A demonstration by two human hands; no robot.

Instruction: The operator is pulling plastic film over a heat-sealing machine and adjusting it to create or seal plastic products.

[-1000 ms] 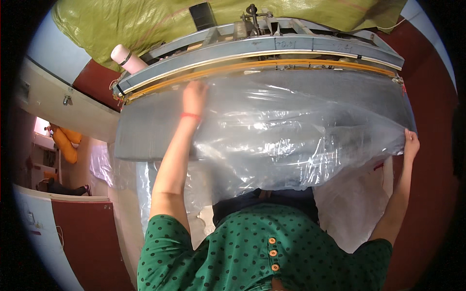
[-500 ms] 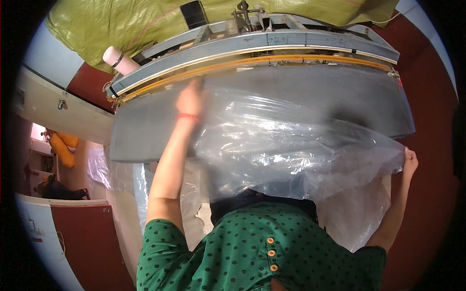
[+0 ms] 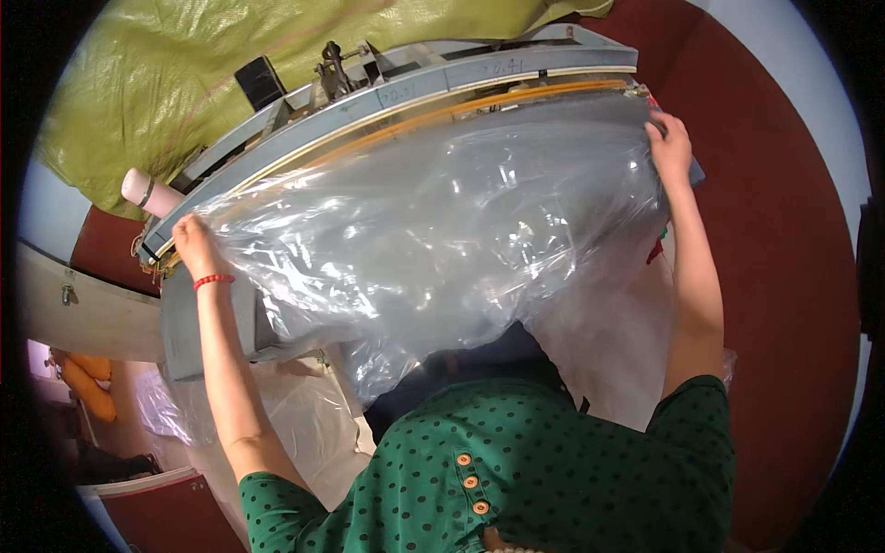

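Observation:
A wide sheet of clear plastic film (image 3: 415, 221) is spread between my two hands over a long grey padded surface (image 3: 207, 318). At its far left corner, my left hand (image 3: 194, 244) is closed on the film, close to the machine's bar. The right corner of the film is pinched in my right hand (image 3: 671, 152), by the right end of the orange strip (image 3: 498, 103). The film's far edge lies along that strip, and its near side hangs crumpled toward my body. Both hands have the film stretched fairly taut.
Behind the strip runs a grey metal frame (image 3: 406, 89) with a clamp-like fitting (image 3: 336, 69). A pink roll (image 3: 152, 194) stands at its left end. A dark phone-like slab (image 3: 259, 83) rests on yellow-green sheeting (image 3: 184, 55). More clear film (image 3: 295, 424) hangs below the surface.
My left hand has gone left to the machine's end, and my right hand has risen to the far right corner. The film is now spread across the surface. The view has turned and shifted.

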